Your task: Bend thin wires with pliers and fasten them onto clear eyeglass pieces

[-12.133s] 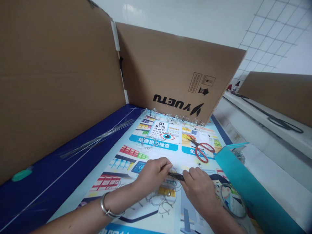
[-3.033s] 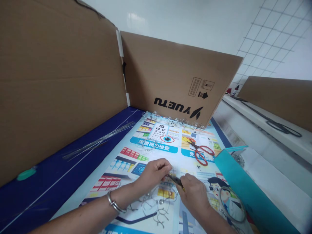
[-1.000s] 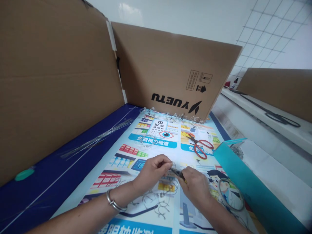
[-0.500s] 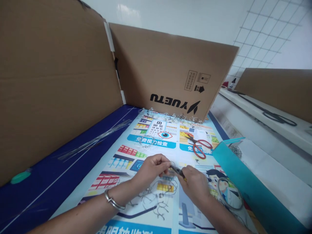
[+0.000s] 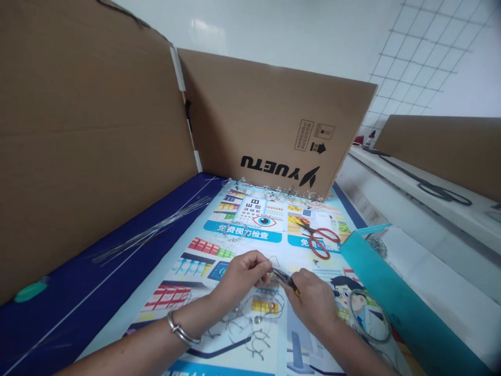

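My left hand (image 5: 242, 277) pinches a thin metal wire (image 5: 273, 263) between its fingertips, and a metal bangle (image 5: 179, 329) circles that wrist. My right hand (image 5: 313, 303) grips small dark-nosed pliers (image 5: 286, 279), whose tip sits close to the wire. Below my hands, several loose bent-wire shapes (image 5: 250, 321) lie tangled on a printed poster (image 5: 242, 235). Red-handled scissors (image 5: 321, 243) lie open on the poster beyond my right hand. A wire ring (image 5: 368, 318) rests on the poster to the right.
Cardboard panels (image 5: 274, 120) stand along the poster's far side and left (image 5: 86, 130), with clear scraps (image 5: 277, 191) at their base. Straight wires (image 5: 152, 230) lie on dark blue cloth (image 5: 78, 324). A teal sheet (image 5: 391, 303) lies right, below a white shelf (image 5: 430, 193).
My hands sit closer together than twelve seconds ago, and the pliers now tilt down to the right instead of lying flat. Over the last second, only small shifts of the hands and view appear.
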`<state>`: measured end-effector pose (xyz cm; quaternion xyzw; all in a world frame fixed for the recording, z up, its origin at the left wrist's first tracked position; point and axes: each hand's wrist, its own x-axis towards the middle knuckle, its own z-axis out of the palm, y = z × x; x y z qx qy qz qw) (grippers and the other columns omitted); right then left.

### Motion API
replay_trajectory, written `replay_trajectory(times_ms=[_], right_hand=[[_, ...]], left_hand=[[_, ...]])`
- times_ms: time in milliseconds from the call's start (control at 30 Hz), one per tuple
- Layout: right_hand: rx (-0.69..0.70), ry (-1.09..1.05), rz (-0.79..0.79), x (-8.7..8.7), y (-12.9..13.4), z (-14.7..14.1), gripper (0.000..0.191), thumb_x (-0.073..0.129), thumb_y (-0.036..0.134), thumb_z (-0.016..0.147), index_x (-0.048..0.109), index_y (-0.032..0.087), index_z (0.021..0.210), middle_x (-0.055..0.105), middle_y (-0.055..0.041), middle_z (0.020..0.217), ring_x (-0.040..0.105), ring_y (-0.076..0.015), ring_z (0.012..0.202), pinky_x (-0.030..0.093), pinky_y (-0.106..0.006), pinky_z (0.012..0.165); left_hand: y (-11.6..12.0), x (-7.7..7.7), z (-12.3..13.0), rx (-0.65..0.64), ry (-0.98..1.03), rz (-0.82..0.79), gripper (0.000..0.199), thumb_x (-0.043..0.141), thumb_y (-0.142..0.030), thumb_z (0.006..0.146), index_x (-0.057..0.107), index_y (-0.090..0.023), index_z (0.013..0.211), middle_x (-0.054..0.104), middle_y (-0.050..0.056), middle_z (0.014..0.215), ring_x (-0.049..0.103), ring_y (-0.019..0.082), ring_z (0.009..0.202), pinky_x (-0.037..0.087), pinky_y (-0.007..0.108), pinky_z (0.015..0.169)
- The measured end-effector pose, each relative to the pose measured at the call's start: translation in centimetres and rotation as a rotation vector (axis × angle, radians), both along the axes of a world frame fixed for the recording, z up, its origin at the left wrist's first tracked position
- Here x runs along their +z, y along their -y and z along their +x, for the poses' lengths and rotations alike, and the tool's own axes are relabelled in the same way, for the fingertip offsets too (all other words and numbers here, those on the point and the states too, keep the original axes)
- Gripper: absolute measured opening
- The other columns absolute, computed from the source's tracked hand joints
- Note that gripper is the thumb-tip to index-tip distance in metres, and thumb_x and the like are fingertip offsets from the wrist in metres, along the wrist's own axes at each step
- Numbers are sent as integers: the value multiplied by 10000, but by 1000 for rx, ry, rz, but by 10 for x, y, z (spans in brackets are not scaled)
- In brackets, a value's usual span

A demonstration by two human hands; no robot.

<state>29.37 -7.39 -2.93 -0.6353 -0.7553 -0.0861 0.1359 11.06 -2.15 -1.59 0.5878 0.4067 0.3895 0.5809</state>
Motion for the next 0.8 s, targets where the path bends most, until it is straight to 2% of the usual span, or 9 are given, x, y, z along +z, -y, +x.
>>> replay_trajectory(times_ms=[500, 800], right_hand=[[12, 51, 7, -1, -1, 0, 231, 481, 390, 844, 534, 202, 720, 563, -10, 729, 506, -150, 703, 211, -271, 577], [-4, 87, -30, 1, 0, -2, 194, 495, 371, 836, 546, 207, 746, 572, -12, 736, 519, -154, 695, 197, -276, 558]], left_hand=[[4, 3, 2, 10, -50, -1, 182, 528, -312, 785, 569, -153, 705, 600, -2, 559, 506, 103, 510, 396, 205, 507], [2, -2, 3, 26, -71, 24, 176, 540, -316, 782, 571, -154, 721, 588, -10, 546, 509, 103, 508, 394, 203, 503]])
